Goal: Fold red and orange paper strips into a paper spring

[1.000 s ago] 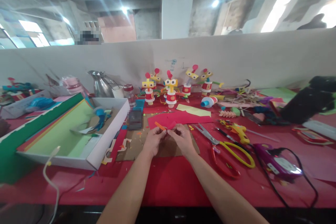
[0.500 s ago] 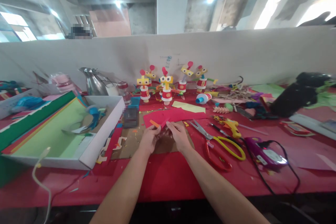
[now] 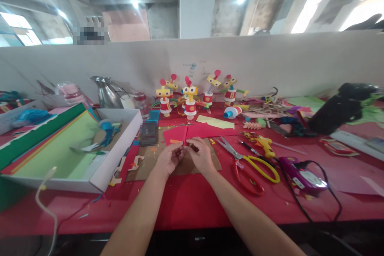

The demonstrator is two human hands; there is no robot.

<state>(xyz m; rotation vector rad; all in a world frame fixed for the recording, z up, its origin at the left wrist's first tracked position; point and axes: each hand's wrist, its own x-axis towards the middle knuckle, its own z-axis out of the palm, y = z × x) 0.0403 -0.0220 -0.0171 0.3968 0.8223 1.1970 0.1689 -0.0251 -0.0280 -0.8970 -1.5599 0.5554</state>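
Note:
My left hand [image 3: 170, 159] and my right hand [image 3: 201, 155] meet above a brown cardboard sheet [image 3: 147, 170], fingertips pinched close together. Between them a narrow red paper strip [image 3: 185, 133] points up and away from me. Its lower end is hidden by the fingers. By the left fingertips shows a short orange paper strip [image 3: 175, 141]; I cannot tell whether it is held or lies behind them. Just beyond the hands, a larger red paper sheet [image 3: 207, 130] lies flat, with a pale yellow paper piece [image 3: 216, 122] behind it.
Scissors [image 3: 235, 152], red-handled pliers [image 3: 246, 180], a yellow glue gun [image 3: 266, 147] and a purple device [image 3: 304, 176] with a cable lie to the right. On the left stands a white box [image 3: 120, 164] with coloured paper. Several paper-cup figures [image 3: 190, 106] stand behind, before a white partition [image 3: 135, 60].
The red strip has turned more upright between my fingers, and the orange strip lies flatter than before. Both hands have shifted slightly, staying close together.

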